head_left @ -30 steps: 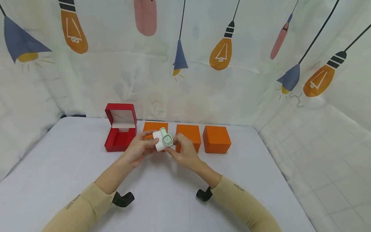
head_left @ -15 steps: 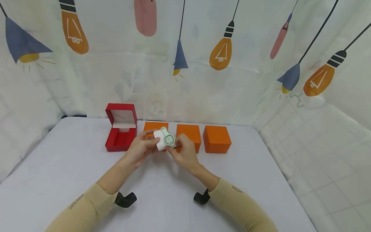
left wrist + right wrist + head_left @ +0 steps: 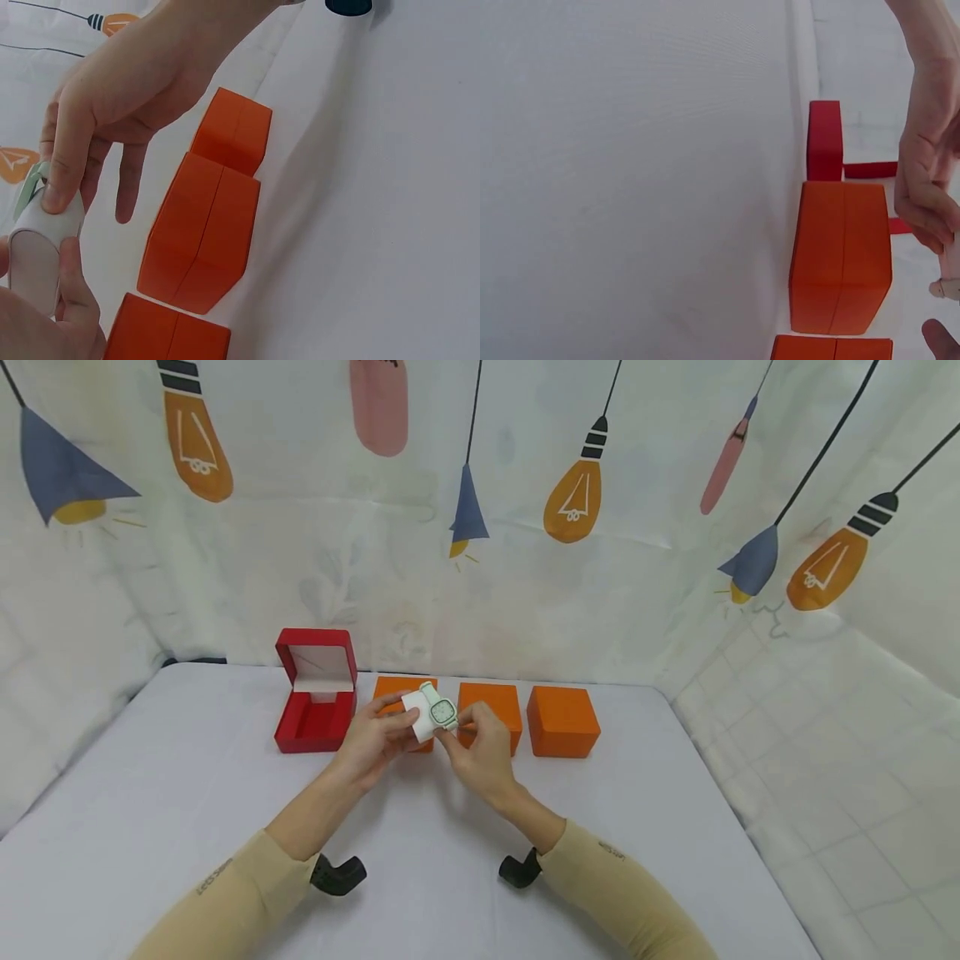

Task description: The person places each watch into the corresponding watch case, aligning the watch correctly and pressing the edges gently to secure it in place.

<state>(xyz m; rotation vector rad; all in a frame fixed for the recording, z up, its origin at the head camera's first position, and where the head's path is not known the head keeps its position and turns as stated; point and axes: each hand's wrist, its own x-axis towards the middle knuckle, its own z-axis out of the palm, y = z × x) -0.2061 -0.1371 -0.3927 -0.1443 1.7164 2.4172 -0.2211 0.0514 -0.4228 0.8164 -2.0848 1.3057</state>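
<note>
A pale green watch (image 3: 442, 711) lies across a white watch cushion (image 3: 417, 717), above the table and in front of the orange boxes. My left hand (image 3: 371, 739) grips the cushion from its left side, thumb on the near face. On the other side my right hand (image 3: 483, 756) pinches the lower end of the watch strap with thumb and index finger. In the left wrist view the cushion (image 3: 36, 259) shows its rounded end between both hands, and a bit of green strap (image 3: 30, 187) sticks out. Most of the watch is out of the right wrist view.
A red box (image 3: 315, 722) stands with its lid up at the back left. To its right are three orange boxes in a row: one (image 3: 405, 683) partly behind the left hand, a middle one (image 3: 491, 696) and a right one (image 3: 562, 722). Behind hangs a printed curtain (image 3: 510, 602).
Both hands have shifted slightly up and to the right in the head view, carrying the cushion and watch with them. The boxes stand as before.
</note>
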